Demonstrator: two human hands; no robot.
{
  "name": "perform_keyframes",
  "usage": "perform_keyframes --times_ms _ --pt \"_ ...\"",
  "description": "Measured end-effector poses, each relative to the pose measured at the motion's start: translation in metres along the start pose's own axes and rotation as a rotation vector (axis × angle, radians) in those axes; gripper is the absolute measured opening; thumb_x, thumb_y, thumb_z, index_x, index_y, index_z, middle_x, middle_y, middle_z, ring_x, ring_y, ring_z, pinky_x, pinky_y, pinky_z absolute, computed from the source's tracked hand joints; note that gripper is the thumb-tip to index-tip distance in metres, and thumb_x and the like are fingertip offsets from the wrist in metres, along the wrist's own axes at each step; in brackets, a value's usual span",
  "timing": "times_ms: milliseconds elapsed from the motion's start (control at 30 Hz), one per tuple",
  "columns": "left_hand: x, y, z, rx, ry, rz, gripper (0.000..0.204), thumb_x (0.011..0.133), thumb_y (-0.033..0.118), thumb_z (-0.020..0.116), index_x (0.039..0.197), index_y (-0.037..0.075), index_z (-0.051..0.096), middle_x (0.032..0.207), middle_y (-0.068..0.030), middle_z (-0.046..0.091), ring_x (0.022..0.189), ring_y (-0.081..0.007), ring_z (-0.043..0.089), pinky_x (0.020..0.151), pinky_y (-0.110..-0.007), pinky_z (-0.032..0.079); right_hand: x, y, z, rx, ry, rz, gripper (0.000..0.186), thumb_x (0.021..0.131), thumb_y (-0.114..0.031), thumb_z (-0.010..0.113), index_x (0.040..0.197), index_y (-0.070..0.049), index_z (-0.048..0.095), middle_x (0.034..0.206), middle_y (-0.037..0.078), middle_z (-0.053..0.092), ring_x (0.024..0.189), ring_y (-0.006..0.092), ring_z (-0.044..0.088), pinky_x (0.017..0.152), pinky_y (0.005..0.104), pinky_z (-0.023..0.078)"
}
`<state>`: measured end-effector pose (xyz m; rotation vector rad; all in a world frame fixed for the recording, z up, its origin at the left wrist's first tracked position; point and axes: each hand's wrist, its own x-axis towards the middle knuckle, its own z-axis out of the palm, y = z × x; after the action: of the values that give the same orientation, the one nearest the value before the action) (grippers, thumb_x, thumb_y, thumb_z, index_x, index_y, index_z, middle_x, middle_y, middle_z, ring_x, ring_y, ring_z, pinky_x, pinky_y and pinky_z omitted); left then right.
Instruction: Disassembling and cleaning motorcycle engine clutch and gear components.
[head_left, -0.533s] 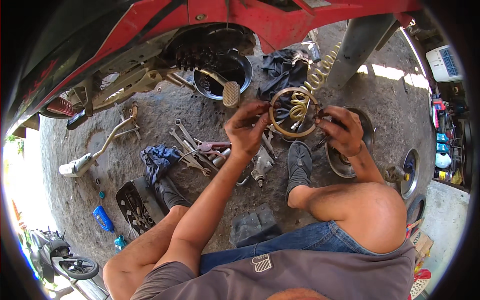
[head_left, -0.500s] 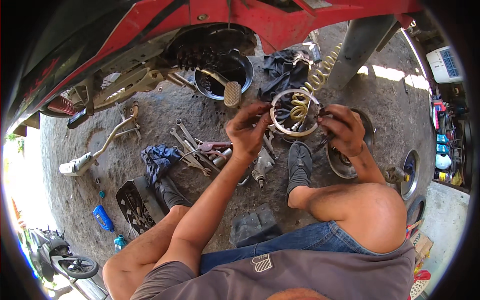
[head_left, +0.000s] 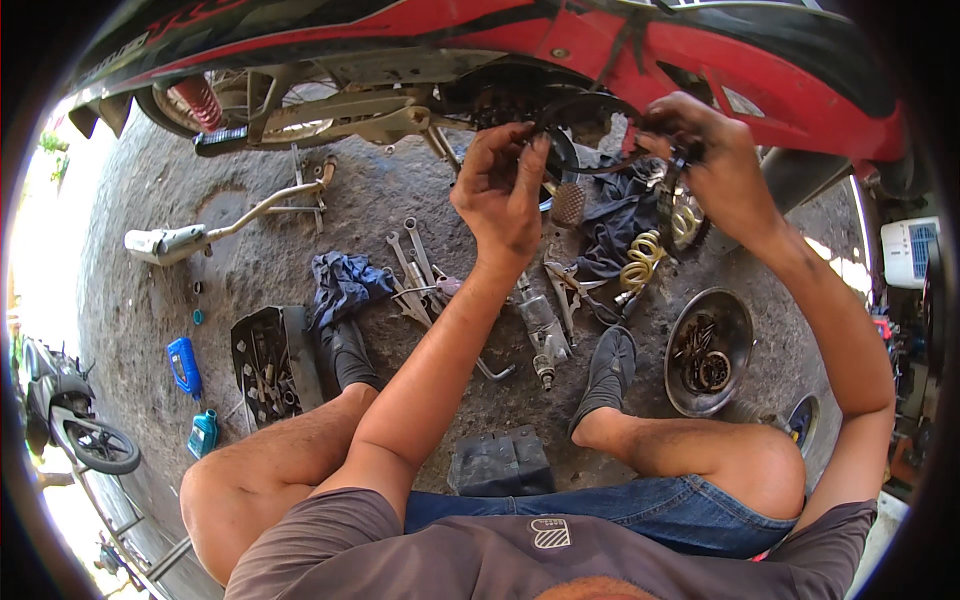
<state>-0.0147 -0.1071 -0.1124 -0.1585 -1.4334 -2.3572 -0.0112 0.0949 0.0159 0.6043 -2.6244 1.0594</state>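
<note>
Up at the red and black motorcycle (head_left: 820, 115), I hold a thin ring (head_left: 600, 168), now dark against the shadowed underside. My left hand (head_left: 500, 195) has its fingertips closed on the ring's left side, just below the greasy engine opening (head_left: 490, 100). My right hand (head_left: 725, 170) is closed at the ring's right side, with small dark parts among its fingers that I cannot make out. Behind my hands are a foot pedal (head_left: 568, 205), a dark crumpled cloth (head_left: 615, 225) and a coiled yellow hose (head_left: 642, 262).
Wrenches (head_left: 420, 260), an air tool (head_left: 543, 340), a toolbox (head_left: 270, 370), a blue bottle (head_left: 183, 365), an exhaust pipe (head_left: 160, 245) and a steel bowl of oily parts (head_left: 680, 390) lie around my legs. Another motorcycle (head_left: 70, 410) stands at far left.
Both hands have risen with the ring from above the floor to the motorcycle's underside, the right moving farther up. My view has shifted, showing the bowl of parts fully.
</note>
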Motion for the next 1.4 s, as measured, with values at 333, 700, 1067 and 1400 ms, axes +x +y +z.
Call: perform_keyframes --times_ms 333,700,1067,1400 --pt "0.019 -0.066 -0.066 0.079 0.143 -0.094 0.022 0.091 0.003 0.076 0.112 -0.003 0.071 0.097 -0.0056 0.073 0.085 -0.0103 0.067 0.069 -0.026 0.057 0.011 0.073 0.11 -0.024 -0.025 0.069 0.024 0.089 -0.019 0.078 0.104 -0.003 0.069 0.085 0.016 0.072 0.076 0.0266 0.071 0.071 0.0357 0.052" --pt "0.031 -0.093 -0.074 -0.074 0.204 -0.207 0.024 0.087 -0.004 0.077 0.11 -0.005 0.07 0.101 -0.0084 0.073 0.09 -0.0127 0.068 0.081 -0.027 0.057 0.011 0.102 0.133 0.108 -0.003 0.084 0.024 0.093 -0.015 0.076 0.109 0.0 0.065 0.083 0.011 0.072 0.077 0.0128 0.069 0.069 0.0286 0.052" --pt "0.041 -0.09 -0.071 -0.015 0.192 -0.113 0.023 0.085 -0.003 0.08 0.106 -0.005 0.071 0.101 -0.0102 0.075 0.091 -0.0144 0.07 0.086 -0.028 0.057 0.008 0.094 0.135 0.101 0.017 0.097 0.021 0.096 -0.015 0.073 0.109 0.0 0.065 0.084 0.012 0.072 0.08 0.011 0.069 0.069 0.0285 0.052" --pt "0.051 -0.093 -0.068 0.047 0.249 -0.115 0.021 0.084 0.001 0.082 0.102 -0.004 0.072 0.094 -0.0072 0.074 0.085 -0.0124 0.067 0.079 -0.025 0.053 0.01 0.085 0.139 0.076 0.061 0.154 0.019 0.096 -0.016 0.074 0.104 0.0 0.066 0.081 0.01 0.07 0.076 0.0087 0.065 0.068 0.0268 0.051"
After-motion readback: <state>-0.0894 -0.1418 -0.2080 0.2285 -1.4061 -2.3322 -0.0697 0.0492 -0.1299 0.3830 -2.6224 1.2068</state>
